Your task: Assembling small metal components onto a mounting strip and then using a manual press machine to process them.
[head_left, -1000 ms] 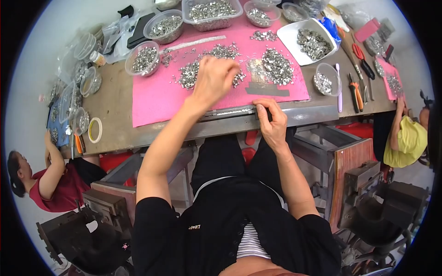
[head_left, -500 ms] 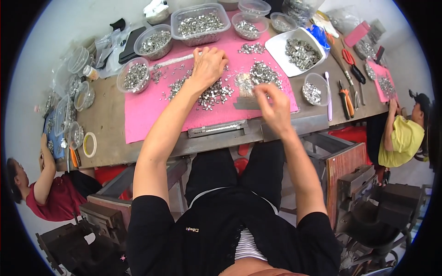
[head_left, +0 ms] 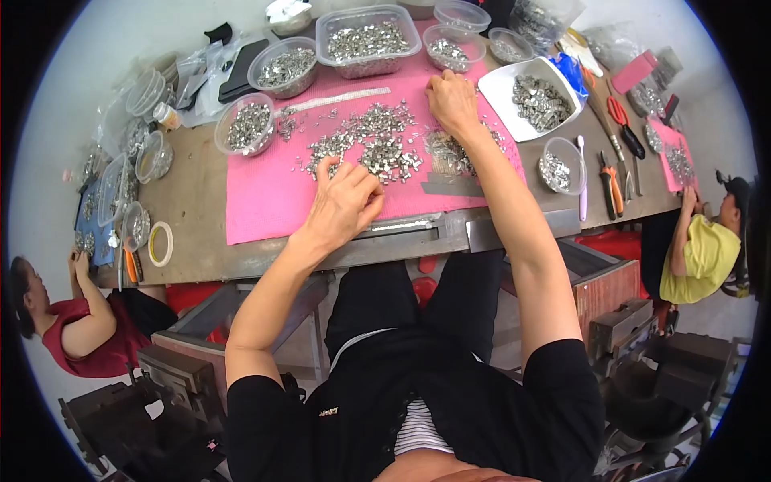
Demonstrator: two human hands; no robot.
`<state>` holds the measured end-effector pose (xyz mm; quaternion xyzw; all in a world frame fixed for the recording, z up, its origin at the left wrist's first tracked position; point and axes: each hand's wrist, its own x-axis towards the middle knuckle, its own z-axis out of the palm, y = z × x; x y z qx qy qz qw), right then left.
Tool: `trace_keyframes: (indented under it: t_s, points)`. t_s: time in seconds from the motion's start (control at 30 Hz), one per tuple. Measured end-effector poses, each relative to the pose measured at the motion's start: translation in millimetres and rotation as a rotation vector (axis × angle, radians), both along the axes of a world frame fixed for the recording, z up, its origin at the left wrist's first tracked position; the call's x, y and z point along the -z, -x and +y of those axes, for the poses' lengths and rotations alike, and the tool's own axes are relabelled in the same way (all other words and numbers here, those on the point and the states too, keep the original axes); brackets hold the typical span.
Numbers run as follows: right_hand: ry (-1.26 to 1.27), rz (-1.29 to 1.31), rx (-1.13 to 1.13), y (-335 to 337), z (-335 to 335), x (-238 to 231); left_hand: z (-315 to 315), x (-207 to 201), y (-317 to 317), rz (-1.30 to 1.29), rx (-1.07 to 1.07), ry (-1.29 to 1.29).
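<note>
My left hand (head_left: 344, 202) is over the near part of the pink mat (head_left: 265, 201), beside a pile of small shiny metal pieces (head_left: 389, 157). Its fingers are curled towards the thumb; whatever they may hold is too small to make out. My right hand (head_left: 454, 104) reaches to the far part of the mat, its bunched fingertips down near the round clear bowl (head_left: 455, 50) of metal pieces. What those fingertips touch is hidden. Under my right forearm, partly covered, lie a flat grey strip (head_left: 451, 185) and more metal pieces (head_left: 438, 145).
A large clear tub (head_left: 368, 44) and round bowls (head_left: 283, 68) of metal pieces line the back. On the right are a white tray (head_left: 530, 96), a small tub (head_left: 558, 166), a toothbrush (head_left: 581, 177) and pliers (head_left: 612, 189). Co-workers sit at left (head_left: 88, 321) and right (head_left: 703, 249).
My left hand has drawn back from the pile towards me, uncovering the metal pieces. My right hand has moved away from me to the far part of the mat. The view has shifted slightly.
</note>
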<state>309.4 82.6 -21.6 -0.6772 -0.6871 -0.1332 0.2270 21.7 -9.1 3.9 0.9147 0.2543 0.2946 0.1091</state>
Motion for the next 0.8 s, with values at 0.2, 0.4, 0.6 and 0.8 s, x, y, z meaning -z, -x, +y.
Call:
trace_keyframes:
  t_s: [0.2, 0.4, 0.6, 0.8]
  points:
    - [-0.14, 0.269, -0.176, -1.8, -9.6, -11.8, 2.1, 0.7, 9.0, 0.117, 0.004, 0.007]
    - [0.022, 0.576, -0.349, 25.5, -112.3, -47.9, 3.4, 2.9, 9.8, 0.074, 0.018, 0.023]
    - [-0.068, 0.232, -0.205, 35.5, -191.9, -9.7, -3.2, 2.8, 8.4, 0.081, 0.036, 0.019]
    - [-0.148, 0.138, -0.15, 35.9, -201.2, 1.9, -35.3, -8.3, -10.3, -0.21, 0.01, 0.405]
